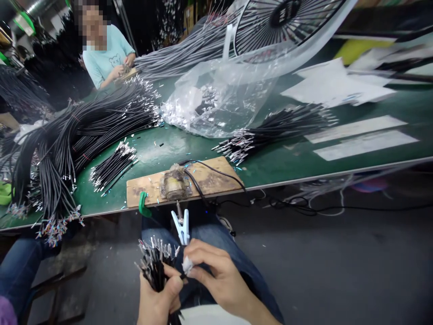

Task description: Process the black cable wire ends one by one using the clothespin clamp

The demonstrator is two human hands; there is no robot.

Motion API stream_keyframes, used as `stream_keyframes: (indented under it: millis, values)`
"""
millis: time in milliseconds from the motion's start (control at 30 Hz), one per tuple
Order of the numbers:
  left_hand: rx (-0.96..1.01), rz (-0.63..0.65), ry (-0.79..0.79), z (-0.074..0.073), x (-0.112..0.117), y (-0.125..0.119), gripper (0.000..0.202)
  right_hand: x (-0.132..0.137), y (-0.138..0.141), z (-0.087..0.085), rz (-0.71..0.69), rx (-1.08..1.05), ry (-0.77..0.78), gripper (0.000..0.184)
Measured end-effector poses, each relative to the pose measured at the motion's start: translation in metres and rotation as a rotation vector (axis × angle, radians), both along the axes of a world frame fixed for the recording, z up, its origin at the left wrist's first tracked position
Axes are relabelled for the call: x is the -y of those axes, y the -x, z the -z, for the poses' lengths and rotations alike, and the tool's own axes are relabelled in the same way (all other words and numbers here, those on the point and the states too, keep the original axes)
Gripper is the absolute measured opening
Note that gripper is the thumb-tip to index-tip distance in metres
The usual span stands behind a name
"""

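My left hand (157, 295) is closed round a bundle of short black cables (154, 266), whose stripped, silvery ends point up and away. Thumb and fingers of my right hand (216, 271) pinch a small white wad (187, 265) beside the bundle; whether a cable end is inside it, I cannot tell. Just beyond those fingers is a light blue clothespin (182, 228), fixed at the metal shaft (179, 208) of a small, grimy motor (176, 183). That motor sits on a wooden board (223, 176) at the table's near edge.
A green clamp (144, 205) grips the board at the green table (179, 146). Loose short cables (113, 167), long black cables (81, 122), another cable bundle (257, 135) and a clear plastic bag (216, 99) lie around. A fan (284, 27) stands behind. Across the table sits a person (108, 54).
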State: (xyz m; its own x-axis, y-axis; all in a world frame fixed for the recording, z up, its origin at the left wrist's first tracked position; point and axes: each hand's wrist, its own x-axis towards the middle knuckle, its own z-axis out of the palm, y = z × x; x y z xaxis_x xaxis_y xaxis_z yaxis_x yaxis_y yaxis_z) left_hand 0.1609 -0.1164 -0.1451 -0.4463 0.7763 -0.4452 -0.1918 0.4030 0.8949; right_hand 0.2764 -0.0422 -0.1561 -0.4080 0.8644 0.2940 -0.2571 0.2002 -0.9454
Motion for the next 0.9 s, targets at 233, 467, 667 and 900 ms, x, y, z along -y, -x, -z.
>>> stream_keyframes:
  millis: [233, 467, 667, 900]
  values:
    - [-0.227, -0.094, -0.056, -0.007, 0.011, 0.005, 0.029, -0.026, -0.001, 0.013, 0.145, -0.060, 0.487, 0.041]
    - [-0.437, -0.140, -0.153, -0.015, -0.009, 0.002, 0.010, -0.041, 0.029, -0.010, -0.170, -0.365, 0.733, 0.053]
    - [-0.507, -0.101, -0.171, -0.019, -0.028, -0.001, 0.004, -0.045, 0.029, -0.011, -0.149, -0.404, 0.804, 0.045]
    - [-0.455, -0.051, -0.161, -0.021, -0.035, -0.005, 0.005, -0.042, 0.030, -0.003, -0.220, -0.469, 0.888, 0.045]
